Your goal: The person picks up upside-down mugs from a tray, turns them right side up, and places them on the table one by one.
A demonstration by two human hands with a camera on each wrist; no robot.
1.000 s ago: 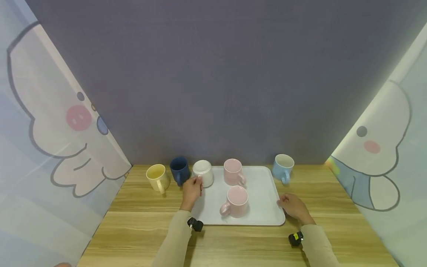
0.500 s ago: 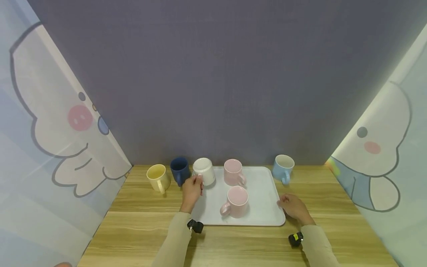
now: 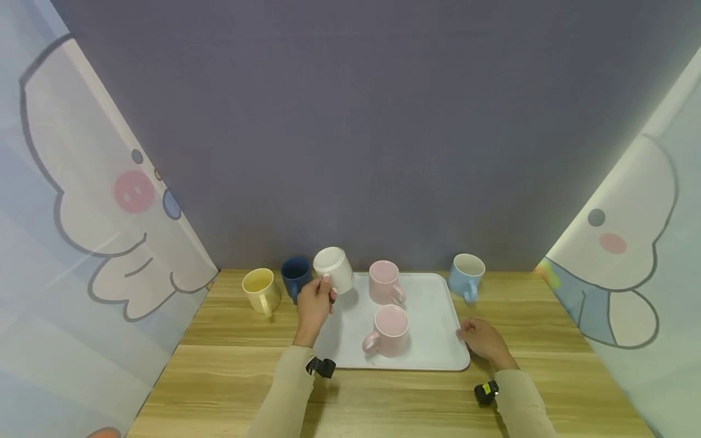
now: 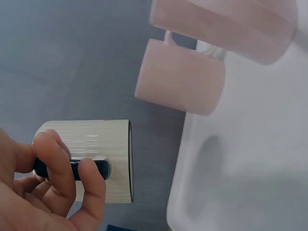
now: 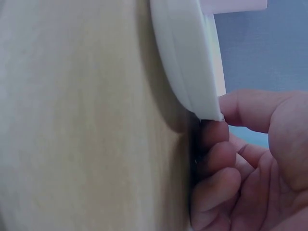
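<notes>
My left hand [image 3: 314, 307] grips a white mug [image 3: 335, 271] by its handle. The mug hangs upside down and tilted above the back left corner of the white tray [image 3: 432, 340]. Up close, in the left wrist view, curled fingers wrap the handle [image 4: 103, 169], which looks dark there. My right hand [image 3: 484, 340] pinches the tray's right edge near its front corner, thumb on top and fingers beneath, as the right wrist view shows. On the tray two pink mugs stand upside down, one pink mug [image 3: 384, 283] behind the other pink mug [image 3: 391, 331].
Left of the tray, a navy mug [image 3: 296, 275] and a yellow mug [image 3: 261, 291] stand upright on the wooden table [image 3: 230, 371]. A light blue mug [image 3: 467, 277] stands upright beyond the tray's right side. A grey wall [image 3: 350, 134] rises behind.
The left hand has raised the white mug off the tray's back left corner, and the mug has tilted. The right hand has stayed at the tray's edge.
</notes>
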